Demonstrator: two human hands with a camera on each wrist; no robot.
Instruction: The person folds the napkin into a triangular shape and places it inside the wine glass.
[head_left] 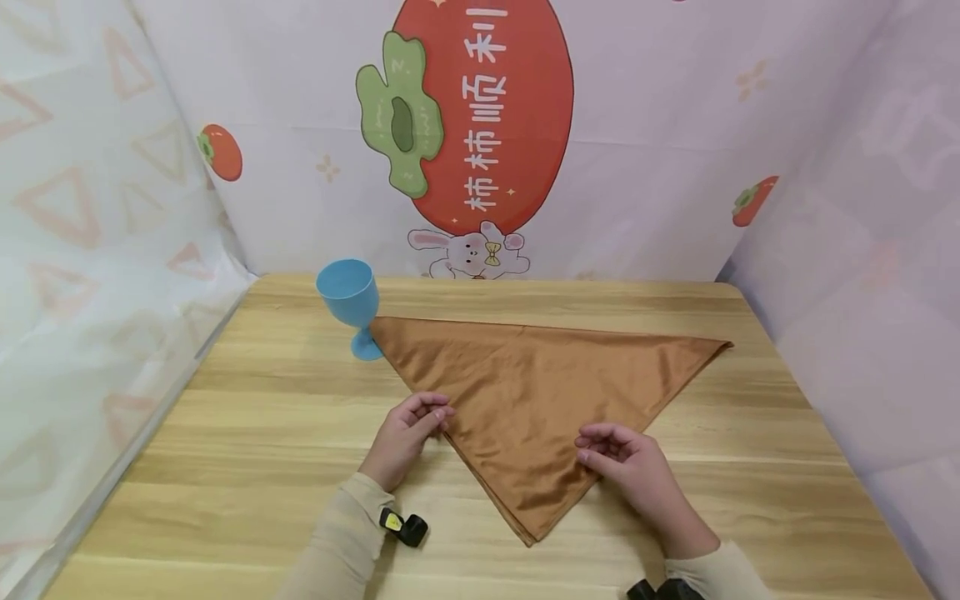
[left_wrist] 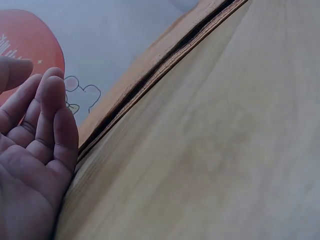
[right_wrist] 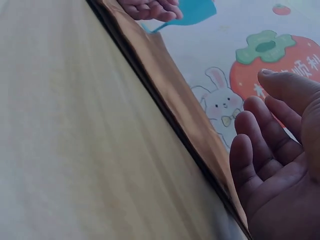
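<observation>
A brown satin-like cloth (head_left: 525, 392), folded into a triangle, lies on the table with its long edge at the back and one corner toward me. By its left slanting edge is my left hand (head_left: 408, 433), fingers loosely bent and nothing held. My right hand (head_left: 630, 467) hovers at the right slanting edge, thumb apart from the fingers, also holding nothing. In the left wrist view, the layered cloth edge (left_wrist: 165, 65) runs past the left hand (left_wrist: 37, 145). The right wrist view shows the right hand (right_wrist: 280, 150) with relaxed fingers beside the cloth (right_wrist: 170, 100).
A blue plastic goblet (head_left: 348, 296) stands upright at the back left, its foot by the cloth's left corner. The wooden table (head_left: 247, 467) meets a printed backdrop (head_left: 637, 167) behind, with hanging sheets on both sides. Black wrist devices (head_left: 405, 527) sit at both cuffs.
</observation>
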